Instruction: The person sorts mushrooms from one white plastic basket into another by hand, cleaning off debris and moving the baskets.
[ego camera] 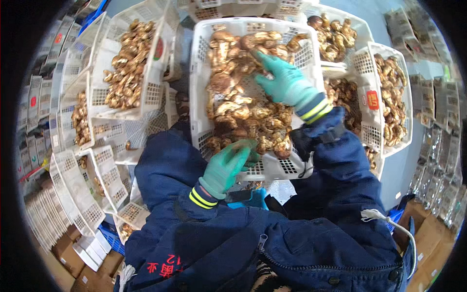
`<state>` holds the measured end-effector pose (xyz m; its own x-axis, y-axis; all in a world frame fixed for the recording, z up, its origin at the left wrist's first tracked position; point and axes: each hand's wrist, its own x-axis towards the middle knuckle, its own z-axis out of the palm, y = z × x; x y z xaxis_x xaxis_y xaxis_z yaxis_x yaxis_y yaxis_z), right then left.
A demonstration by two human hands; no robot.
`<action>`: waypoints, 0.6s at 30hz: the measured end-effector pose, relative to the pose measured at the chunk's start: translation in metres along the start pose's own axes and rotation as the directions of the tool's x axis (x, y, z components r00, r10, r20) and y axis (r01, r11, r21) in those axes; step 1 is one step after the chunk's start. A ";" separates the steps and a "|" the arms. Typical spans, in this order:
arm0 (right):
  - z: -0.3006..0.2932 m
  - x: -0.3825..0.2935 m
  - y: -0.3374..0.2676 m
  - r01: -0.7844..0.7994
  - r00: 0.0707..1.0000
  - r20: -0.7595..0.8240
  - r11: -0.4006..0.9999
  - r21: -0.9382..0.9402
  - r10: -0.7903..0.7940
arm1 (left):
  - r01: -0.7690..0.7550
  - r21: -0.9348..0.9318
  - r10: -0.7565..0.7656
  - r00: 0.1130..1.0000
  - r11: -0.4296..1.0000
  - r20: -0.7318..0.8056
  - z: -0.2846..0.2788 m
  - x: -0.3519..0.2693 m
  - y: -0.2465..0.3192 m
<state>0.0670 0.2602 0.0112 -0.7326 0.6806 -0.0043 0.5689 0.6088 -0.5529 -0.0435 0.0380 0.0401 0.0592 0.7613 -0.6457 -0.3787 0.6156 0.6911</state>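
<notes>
A white perforated plastic crate (316, 73) of brown mushrooms (233, 109) stands right before me. Mushrooms lie along its far, left and near parts, with some crate floor showing in the middle. My right hand (288, 82), in a green glove, reaches into the upper right of this crate. Its forefinger and thumb are apart at the mushrooms, and a small pale thing shows by the palm; whether it grips anything is unclear. Gloved in green too, my left hand (228, 166) is at the near rim with fingers curled over the closest mushrooms. Blur hides what its fingers hold.
More mushroom crates flank me: a tilted crate (98, 96) at left, a crate with a red label (397, 144) at right, and another (365, 27) at far right. Several smaller crates (78, 197) stand lower left. Cardboard boxes (434, 233) sit lower right.
</notes>
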 end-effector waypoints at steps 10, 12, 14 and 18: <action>0.149 0.047 -0.075 -0.115 0.983 -0.168 0.964 -0.240 0.075 | -0.500 0.581 0.622 0.783 0.642 -0.014 -0.036 -0.015 -0.028; 0.150 0.049 -0.055 -0.130 0.964 -0.249 0.983 -0.132 0.094 | -0.583 0.801 0.814 0.527 0.134 0.247 -0.042 -0.013 -0.022; 0.137 0.046 -0.034 -0.148 0.950 -0.274 0.989 0.023 0.148 | -0.617 0.658 0.754 0.647 0.433 0.110 -0.040 -0.016 -0.016; 0.053 0.003 -0.037 -0.255 0.944 0.183 0.254 0.933 0.274 | -0.677 0.300 0.725 0.683 0.672 -0.086 -0.040 -0.017 -0.016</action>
<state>0.0243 0.2183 -0.0124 -0.6040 0.7349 -0.3084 -0.0177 -0.3992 -0.9167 -0.0751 0.0067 0.0269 -0.3134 0.9491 0.0326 -0.0175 -0.0401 0.9990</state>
